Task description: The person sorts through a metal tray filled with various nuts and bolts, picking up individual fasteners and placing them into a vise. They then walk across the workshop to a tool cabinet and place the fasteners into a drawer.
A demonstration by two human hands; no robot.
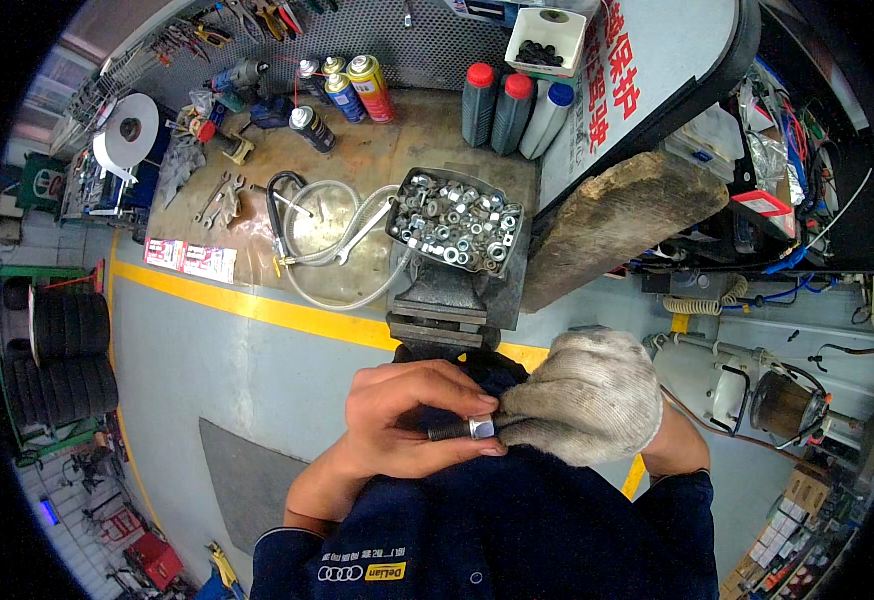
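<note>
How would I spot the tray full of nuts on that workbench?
Find the brown workbench against the pegboard wall. At its front edge, above the dark vise, sits a grey rectangular tray heaped with silvery nuts. Unlike the spray cans and bottles behind, it is low, open and glittering.

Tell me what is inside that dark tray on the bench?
The dark tray is heaped with loose silvery nuts. The heap covers the tray's bottom, so anything beneath stays hidden.

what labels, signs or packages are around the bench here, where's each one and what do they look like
White sign panel: upper right, tilted, red characters.
Flat red-and-white printed packet: bench's left front edge.
Four spray cans: bench back, yellow, red and blue labels.
Three dark bottles: right of the cans, two red caps, one blue.
White cardboard box: top centre, holds dark parts.
</note>
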